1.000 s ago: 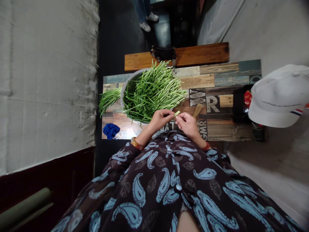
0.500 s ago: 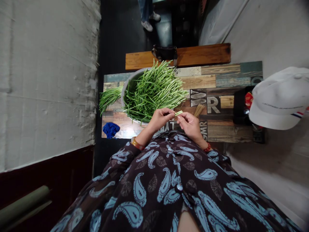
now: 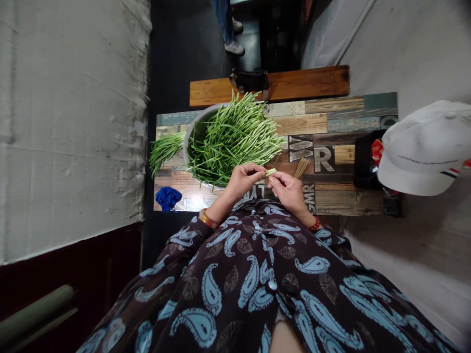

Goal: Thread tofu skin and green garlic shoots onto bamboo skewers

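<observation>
Short pale-green garlic chive stems (image 3: 271, 172) lie between the fingertips of both my hands, just above the table's near edge. My left hand (image 3: 243, 182) is closed in a pinch at their left end. On the right end, my right hand (image 3: 289, 192) pinches with thumb and fingers; whether a thin stick is in there too, I cannot make out. Beyond my left hand is a big heap of garlic chives (image 3: 235, 137) in a grey basin (image 3: 190, 147), cut ends pointing right. Thin wooden skewers (image 3: 302, 167) lie in a bundle just past my right hand.
Another chive bunch (image 3: 166, 149) lies left of the basin, with a crumpled blue cloth (image 3: 168, 198) nearer. On the patterned table (image 3: 349, 198), a black container (image 3: 362, 159) stands at right beside a white cap (image 3: 423, 152). A bench (image 3: 309, 82) bears a black bag (image 3: 249, 80); a person's legs (image 3: 223, 22) show beyond.
My hands keep the same pinch on the chive stems, with hardly any movement. The feet of the person beyond the bench have shifted. The whole view has slid slightly.
</observation>
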`<state>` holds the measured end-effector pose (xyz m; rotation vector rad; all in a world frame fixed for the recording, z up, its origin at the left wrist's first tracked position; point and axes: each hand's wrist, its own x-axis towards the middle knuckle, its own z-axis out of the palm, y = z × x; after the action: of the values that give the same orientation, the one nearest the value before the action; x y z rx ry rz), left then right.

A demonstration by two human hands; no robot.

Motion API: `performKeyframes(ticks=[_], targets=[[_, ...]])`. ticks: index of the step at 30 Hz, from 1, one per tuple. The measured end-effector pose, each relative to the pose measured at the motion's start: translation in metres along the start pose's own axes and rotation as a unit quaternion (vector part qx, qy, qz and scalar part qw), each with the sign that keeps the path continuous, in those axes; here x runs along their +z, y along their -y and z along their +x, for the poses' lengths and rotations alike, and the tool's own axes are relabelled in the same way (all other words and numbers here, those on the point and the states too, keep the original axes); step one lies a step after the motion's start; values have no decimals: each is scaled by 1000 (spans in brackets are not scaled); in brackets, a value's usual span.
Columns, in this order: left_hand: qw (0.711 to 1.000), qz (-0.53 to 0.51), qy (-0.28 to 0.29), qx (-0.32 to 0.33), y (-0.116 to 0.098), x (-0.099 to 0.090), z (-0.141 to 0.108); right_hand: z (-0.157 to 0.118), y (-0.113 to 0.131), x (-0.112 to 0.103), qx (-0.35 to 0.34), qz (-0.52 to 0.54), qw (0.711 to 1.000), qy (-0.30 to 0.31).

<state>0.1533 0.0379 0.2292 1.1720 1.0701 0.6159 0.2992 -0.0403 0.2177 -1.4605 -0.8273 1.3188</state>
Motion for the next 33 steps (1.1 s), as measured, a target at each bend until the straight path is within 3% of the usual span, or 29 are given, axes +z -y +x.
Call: performKeyframes(ticks=[15,20,23,26,33], targets=[[999,9,31,-41,15,7,-4,0,-16,2,25,36,999,-7],[997,1,28,-70,23,-7,7,2,-21,-2,36,37,998,-27],[995,79,-29,-58,37,-24,27,3,-24,-5,44,27,998,-42],[972,226,-60,-10,55,-35,48,6,-27,-6,43,21,998,-48],[892,446,-8,68,77,-28,71,10,-27,-7,42,16,998,-40]])
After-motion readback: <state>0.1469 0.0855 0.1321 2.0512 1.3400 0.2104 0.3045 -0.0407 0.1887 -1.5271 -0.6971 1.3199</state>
